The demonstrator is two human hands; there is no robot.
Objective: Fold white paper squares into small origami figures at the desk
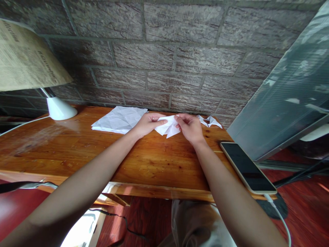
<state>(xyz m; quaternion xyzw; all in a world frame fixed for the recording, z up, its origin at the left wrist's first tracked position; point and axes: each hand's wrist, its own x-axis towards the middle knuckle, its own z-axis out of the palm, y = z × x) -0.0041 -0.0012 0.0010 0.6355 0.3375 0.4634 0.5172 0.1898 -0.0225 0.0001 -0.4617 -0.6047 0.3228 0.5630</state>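
The folded paper point(162, 129) looks bright against the dim wall point(159, 55). Pale glare streaks the table point(164, 168) at left; wide-angle distortion stretches the lamp point(28, 61).

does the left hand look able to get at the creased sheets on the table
Probably yes: the creased sheets lie close beside the left hand with nothing seen between, though it would likely have to let go of the folded paper first.

White paper point(168, 124); orange-brown, grained tabletop point(159, 164); beige lampshade point(28, 60), apparently newsprint-patterned.
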